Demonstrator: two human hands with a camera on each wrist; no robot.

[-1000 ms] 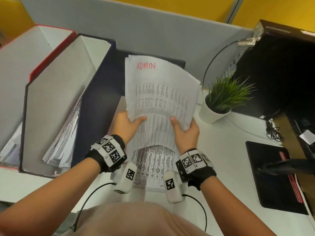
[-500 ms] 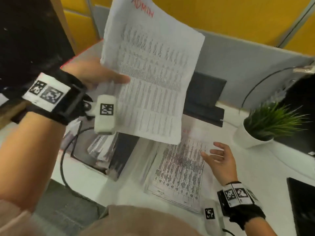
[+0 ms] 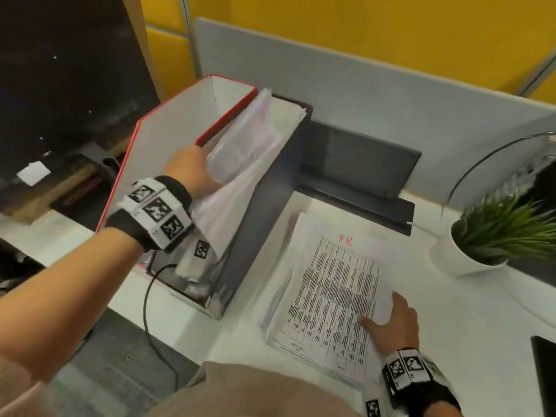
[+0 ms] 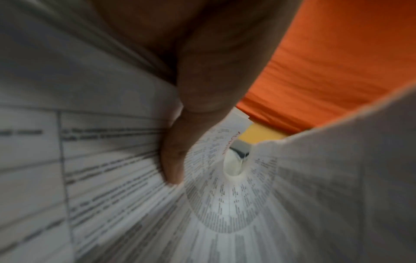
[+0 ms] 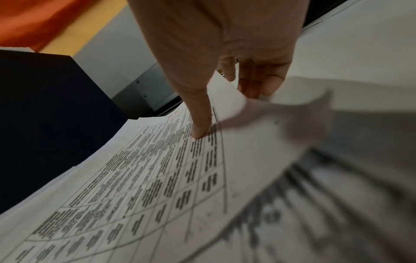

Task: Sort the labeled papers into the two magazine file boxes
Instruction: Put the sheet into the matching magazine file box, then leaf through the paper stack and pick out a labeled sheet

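Two magazine file boxes stand side by side at the left: a red-edged box [image 3: 168, 136] and a dark navy box [image 3: 255, 224]. My left hand [image 3: 194, 173] holds the sheet labelled ADMIN [image 3: 240, 152] down inside the navy box, among other papers. In the left wrist view my thumb [image 4: 178, 160] presses on the curled sheet [image 4: 101, 169]. A stack with a top sheet labelled HR [image 3: 328, 290] lies on the desk. My right hand [image 3: 391, 319] pinches that sheet's right edge. In the right wrist view the thumb [image 5: 198, 121] lies on the sheet [image 5: 157, 169] and the fingers [image 5: 254, 83] go under its lifted edge.
A potted plant [image 3: 493, 236] stands at the right on the white desk [image 3: 451, 311]. A dark stand [image 3: 361, 164] sits behind the stack, against the grey partition. A black screen [image 3: 60, 85] fills the upper left. A wrist-camera cable [image 3: 147, 296] hangs off the desk's front edge.
My left hand carried the ADMIN sheet from in front of me left and down into the navy box. My right hand let go of it and took the HR sheet's edge.
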